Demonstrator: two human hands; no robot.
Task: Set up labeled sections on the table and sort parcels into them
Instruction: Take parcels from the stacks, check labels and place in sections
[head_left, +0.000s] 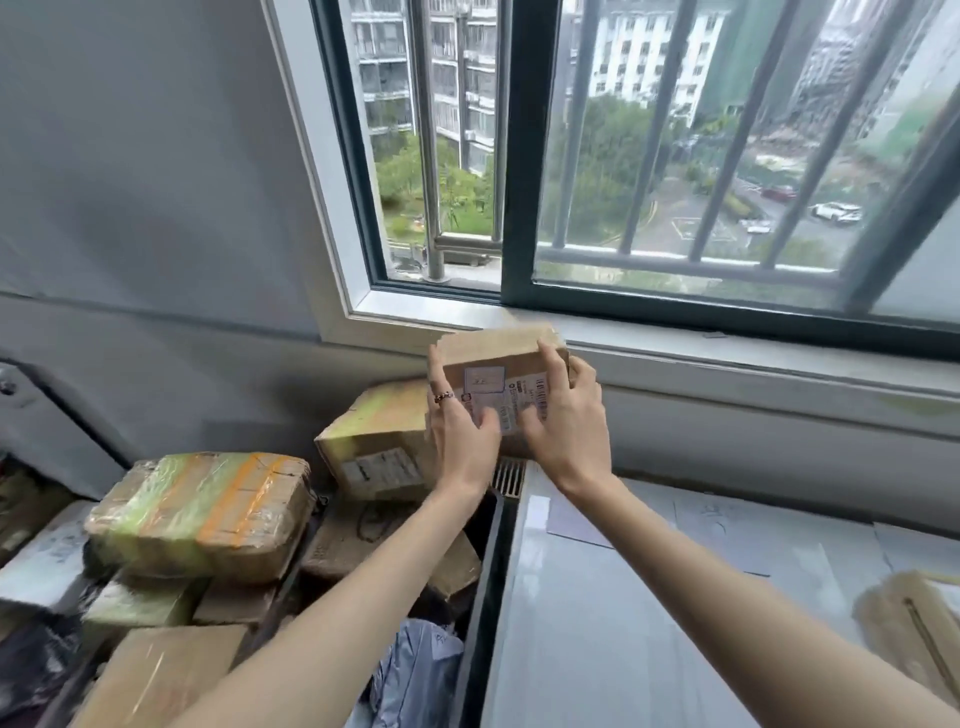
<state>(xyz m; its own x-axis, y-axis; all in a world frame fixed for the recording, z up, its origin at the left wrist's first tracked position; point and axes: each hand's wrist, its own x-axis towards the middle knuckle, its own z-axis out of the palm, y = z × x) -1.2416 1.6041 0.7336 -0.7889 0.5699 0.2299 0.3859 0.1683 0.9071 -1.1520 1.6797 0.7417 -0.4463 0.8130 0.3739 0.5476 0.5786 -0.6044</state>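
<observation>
Cardboard fills both my hands: I hold a small box (498, 379) up in front of the windowsill (727, 358), label facing me. My left hand (460, 431) grips its left edge, fingers curled around it, thumb on the label. My right hand (563, 415) clasps the right side, fingers spread over the front. Below left lies a heap of parcels (208, 519); the table (623, 623) with paper sheets (727, 525) is at right.

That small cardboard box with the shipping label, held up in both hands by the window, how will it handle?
The small cardboard box probably stays stiff: its faces look flat between the left hand and right hand. It seems light, since fingertips alone hold it raised. The worn upper edge suggests soft cardboard that could dent under a hard squeeze.
</observation>
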